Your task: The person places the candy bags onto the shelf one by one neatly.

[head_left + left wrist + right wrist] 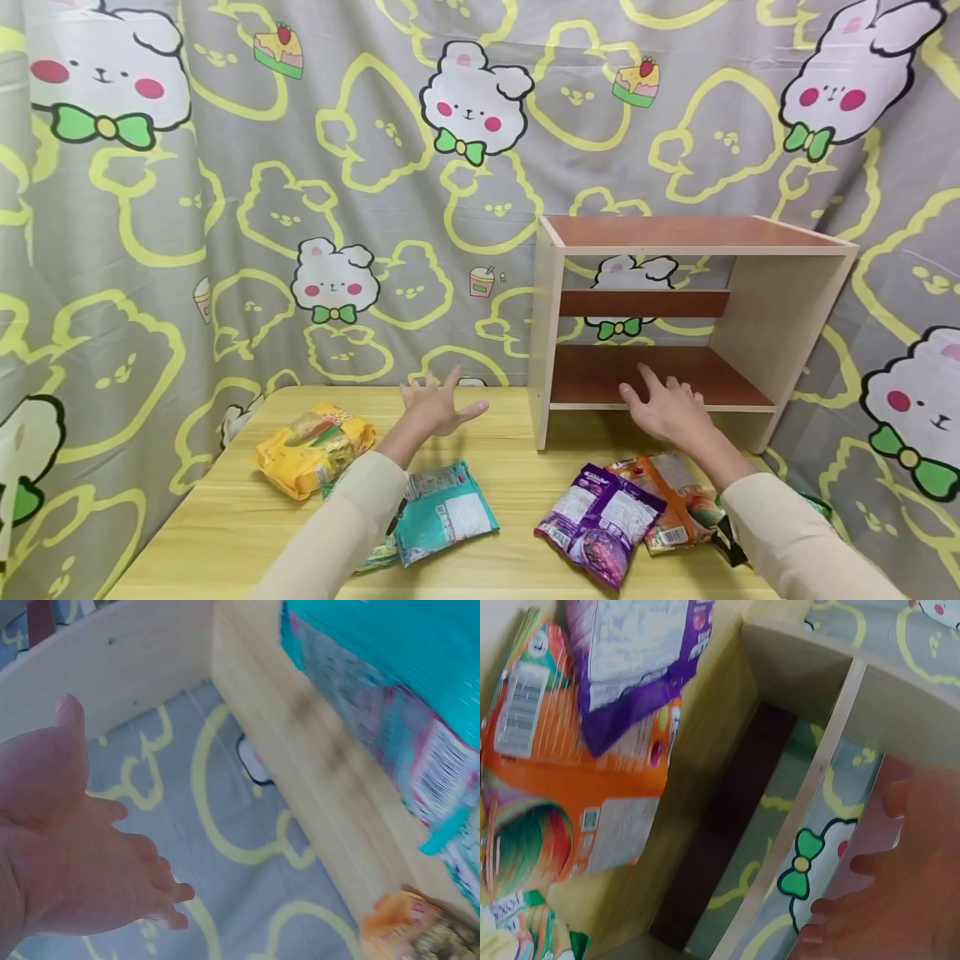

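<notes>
My left hand [437, 407] is held above the back part of the table, fingers spread, holding nothing. A teal bag [448, 510] with a white label lies in front of it. To its left is a yellow bag [318, 450] with a clear window. With fingers apart and nothing in it, my right hand [670, 412] hovers before the lower board of a wooden shelf [546, 350]. Below that hand a purple bag [600, 521] overlaps an orange bag [667, 492], and the right sleeve hides part of the things there.
The shelf stands at the right back of the wood-grain table [202, 550]. A patterned grey curtain [420, 208] hangs close behind and at both sides. A green patterned bag [529, 930] lies beside the orange bag in the right wrist view.
</notes>
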